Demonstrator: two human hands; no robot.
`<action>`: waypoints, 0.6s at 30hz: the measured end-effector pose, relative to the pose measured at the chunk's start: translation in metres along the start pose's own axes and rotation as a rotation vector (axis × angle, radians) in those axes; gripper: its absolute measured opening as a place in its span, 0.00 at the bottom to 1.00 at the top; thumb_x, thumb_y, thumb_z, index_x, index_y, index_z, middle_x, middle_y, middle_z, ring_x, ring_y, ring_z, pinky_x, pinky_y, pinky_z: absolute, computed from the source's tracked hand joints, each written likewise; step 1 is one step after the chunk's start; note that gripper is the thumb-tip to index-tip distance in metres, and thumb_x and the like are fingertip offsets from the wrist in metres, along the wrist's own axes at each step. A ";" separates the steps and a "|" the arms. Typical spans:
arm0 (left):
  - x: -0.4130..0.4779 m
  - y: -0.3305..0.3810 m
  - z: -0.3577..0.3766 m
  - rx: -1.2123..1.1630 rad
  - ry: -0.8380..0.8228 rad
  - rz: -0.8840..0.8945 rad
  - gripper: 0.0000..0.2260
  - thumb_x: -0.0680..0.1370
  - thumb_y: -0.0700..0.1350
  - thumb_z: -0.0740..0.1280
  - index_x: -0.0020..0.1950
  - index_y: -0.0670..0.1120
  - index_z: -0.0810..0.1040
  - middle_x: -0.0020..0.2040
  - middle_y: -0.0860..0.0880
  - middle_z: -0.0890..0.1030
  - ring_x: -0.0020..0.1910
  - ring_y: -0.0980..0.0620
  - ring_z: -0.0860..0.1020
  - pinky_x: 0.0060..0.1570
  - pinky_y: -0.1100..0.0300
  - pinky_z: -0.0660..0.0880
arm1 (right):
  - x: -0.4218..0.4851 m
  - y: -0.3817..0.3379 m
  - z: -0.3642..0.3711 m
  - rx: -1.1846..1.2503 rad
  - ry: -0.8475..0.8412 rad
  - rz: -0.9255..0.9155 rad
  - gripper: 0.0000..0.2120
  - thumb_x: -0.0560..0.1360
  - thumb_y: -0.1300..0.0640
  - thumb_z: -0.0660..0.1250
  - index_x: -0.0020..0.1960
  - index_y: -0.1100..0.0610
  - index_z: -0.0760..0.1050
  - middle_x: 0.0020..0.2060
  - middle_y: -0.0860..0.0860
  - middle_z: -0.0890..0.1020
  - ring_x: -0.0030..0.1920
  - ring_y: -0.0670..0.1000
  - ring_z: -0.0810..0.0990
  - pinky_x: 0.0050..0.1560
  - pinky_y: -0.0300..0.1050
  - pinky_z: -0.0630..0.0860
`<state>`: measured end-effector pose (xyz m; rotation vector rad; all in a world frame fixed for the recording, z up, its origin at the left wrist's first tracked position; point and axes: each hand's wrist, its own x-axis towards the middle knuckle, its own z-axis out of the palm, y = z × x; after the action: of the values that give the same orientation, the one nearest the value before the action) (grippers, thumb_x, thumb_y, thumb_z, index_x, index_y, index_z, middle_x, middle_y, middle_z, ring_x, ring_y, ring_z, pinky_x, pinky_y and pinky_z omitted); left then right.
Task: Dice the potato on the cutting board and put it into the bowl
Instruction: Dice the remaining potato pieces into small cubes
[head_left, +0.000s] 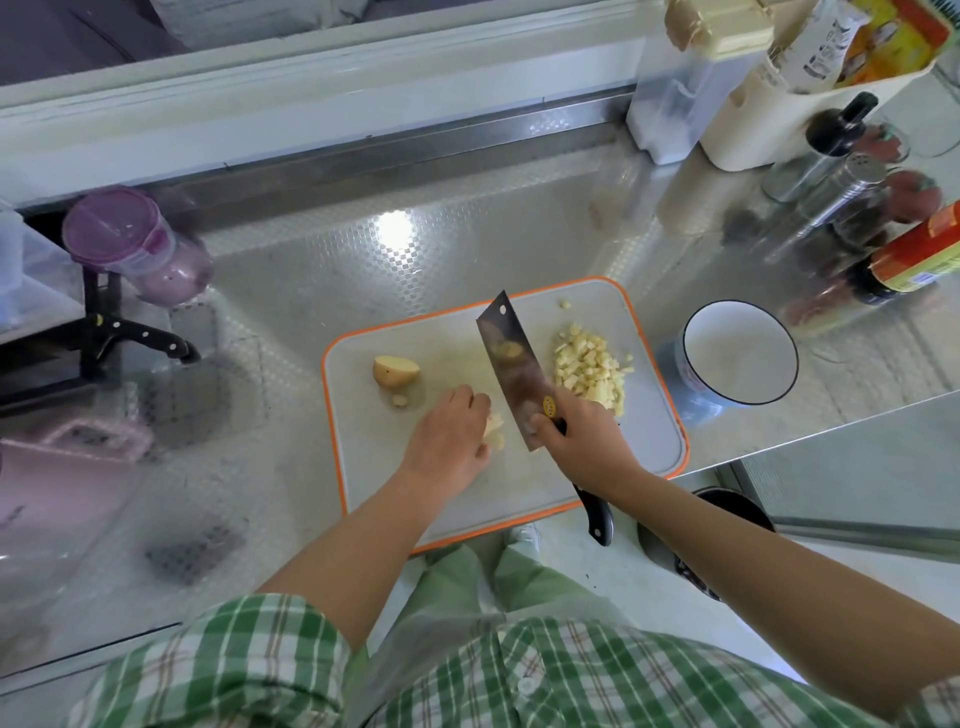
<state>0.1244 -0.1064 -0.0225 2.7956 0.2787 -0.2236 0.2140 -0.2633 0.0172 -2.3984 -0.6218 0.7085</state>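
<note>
- Checked sleeve (270, 649) is seen clear of the knife (511, 358).
- Potato piece (496, 434) is pinned under curled left fingers (467, 401), beside the blade gripped by the right hand (582, 441).
- Fingertips could be nicked if it slips.

Over the orange-rimmed cutting board (649, 415), the right grip (582, 436) clasps the cleaver (514, 364) by its handle, blade tilted, while the left grip (449, 441) holds a pale potato piece (494, 431). Diced potato (592, 371) lies right of the blade, a skin-on potato chunk (395, 371) left, and the bowl (737, 353) stands on the surface (467, 244) beside the board.
</note>
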 end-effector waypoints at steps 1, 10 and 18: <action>-0.002 -0.002 -0.001 -0.006 0.016 0.009 0.17 0.67 0.42 0.73 0.53 0.41 0.75 0.50 0.42 0.75 0.50 0.41 0.74 0.45 0.49 0.75 | 0.000 0.000 0.001 -0.009 -0.007 -0.003 0.16 0.78 0.56 0.62 0.35 0.52 0.59 0.28 0.51 0.68 0.30 0.51 0.66 0.30 0.46 0.61; -0.001 -0.011 -0.009 -0.085 -0.010 0.134 0.17 0.68 0.34 0.73 0.55 0.42 0.78 0.51 0.42 0.75 0.51 0.41 0.74 0.47 0.48 0.75 | 0.002 0.000 -0.001 -0.017 -0.006 -0.005 0.13 0.78 0.56 0.62 0.38 0.57 0.64 0.29 0.52 0.69 0.31 0.52 0.67 0.31 0.45 0.62; 0.011 -0.011 -0.013 0.160 -0.051 0.310 0.15 0.58 0.41 0.77 0.41 0.43 0.77 0.39 0.46 0.76 0.36 0.46 0.76 0.30 0.58 0.73 | -0.001 0.005 0.000 -0.031 -0.016 0.018 0.12 0.78 0.56 0.62 0.39 0.58 0.64 0.28 0.54 0.70 0.28 0.51 0.66 0.29 0.46 0.61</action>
<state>0.1338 -0.0902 -0.0157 2.9338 -0.1936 -0.2522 0.2142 -0.2671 0.0145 -2.4319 -0.6233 0.7311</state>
